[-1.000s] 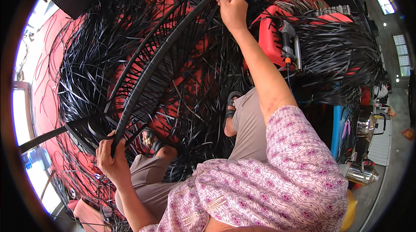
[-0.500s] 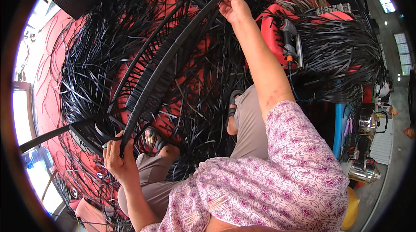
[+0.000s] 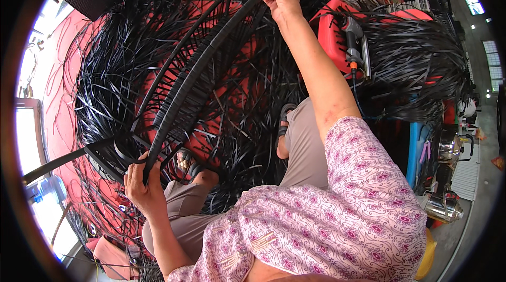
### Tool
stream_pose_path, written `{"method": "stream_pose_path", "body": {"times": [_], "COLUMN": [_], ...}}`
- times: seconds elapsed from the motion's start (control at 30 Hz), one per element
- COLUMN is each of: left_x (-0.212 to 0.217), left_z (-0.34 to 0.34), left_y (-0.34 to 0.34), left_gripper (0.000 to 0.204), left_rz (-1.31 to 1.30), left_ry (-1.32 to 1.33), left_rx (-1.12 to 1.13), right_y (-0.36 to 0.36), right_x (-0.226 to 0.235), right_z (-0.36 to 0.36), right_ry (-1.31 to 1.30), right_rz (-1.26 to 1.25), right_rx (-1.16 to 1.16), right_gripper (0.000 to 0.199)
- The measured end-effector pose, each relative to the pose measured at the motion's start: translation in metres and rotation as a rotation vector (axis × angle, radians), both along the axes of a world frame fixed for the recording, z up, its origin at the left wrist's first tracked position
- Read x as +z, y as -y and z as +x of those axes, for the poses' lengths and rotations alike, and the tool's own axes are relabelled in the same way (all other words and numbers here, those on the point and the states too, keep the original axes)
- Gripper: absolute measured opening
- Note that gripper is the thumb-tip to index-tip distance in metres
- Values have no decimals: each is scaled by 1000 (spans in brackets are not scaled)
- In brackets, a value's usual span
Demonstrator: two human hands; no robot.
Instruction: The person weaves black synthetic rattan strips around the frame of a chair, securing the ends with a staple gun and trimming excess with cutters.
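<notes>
Head view: left hand [image 3: 141, 187] grips wrapped black frame bar [image 3: 200, 66] at its lower end; right hand [image 3: 282, 0] probably pinches its upper end, loose black strips [image 3: 105, 87] between.

Slanting black wrapped frame bar [image 3: 195, 71] (curved)

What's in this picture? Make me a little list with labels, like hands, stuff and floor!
left hand: grips the lower end of the black wrapped frame bar
right hand: holds the same bar near its upper end
bar: runs slanting between both hands, wound with black strip
around it: loose black weaving strips piled everywhere
floor: red
feet: in sandals, under the frame
nearby: red container with a tool resting on it
</notes>
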State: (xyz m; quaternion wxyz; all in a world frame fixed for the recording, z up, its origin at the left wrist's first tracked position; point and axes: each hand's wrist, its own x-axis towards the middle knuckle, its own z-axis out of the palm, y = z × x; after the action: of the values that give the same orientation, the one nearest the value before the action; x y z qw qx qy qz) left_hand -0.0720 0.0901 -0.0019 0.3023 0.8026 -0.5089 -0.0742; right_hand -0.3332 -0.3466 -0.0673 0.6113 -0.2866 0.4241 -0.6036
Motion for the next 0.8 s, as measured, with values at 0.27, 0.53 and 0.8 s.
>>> {"method": "stream_pose_path", "body": {"times": [0.27,0.53,0.8], "left_x": [0,0,1], "left_z": [3,8,7], "left_y": [5,7,6], "left_gripper": [18,19,20], "left_rz": [-41,-48,-30], "left_ry": [-37,-71,-37], "left_rx": [26,38,-9], "right_y": [-27,-69,-57], "right_x": [15,16,0], "right_z": [9,30,26], "right_ry": [-215,-242,-281], "right_rz": [-119,39,-199], "right_rx": [51,99,275], "right_gripper": [14,99,82]}}
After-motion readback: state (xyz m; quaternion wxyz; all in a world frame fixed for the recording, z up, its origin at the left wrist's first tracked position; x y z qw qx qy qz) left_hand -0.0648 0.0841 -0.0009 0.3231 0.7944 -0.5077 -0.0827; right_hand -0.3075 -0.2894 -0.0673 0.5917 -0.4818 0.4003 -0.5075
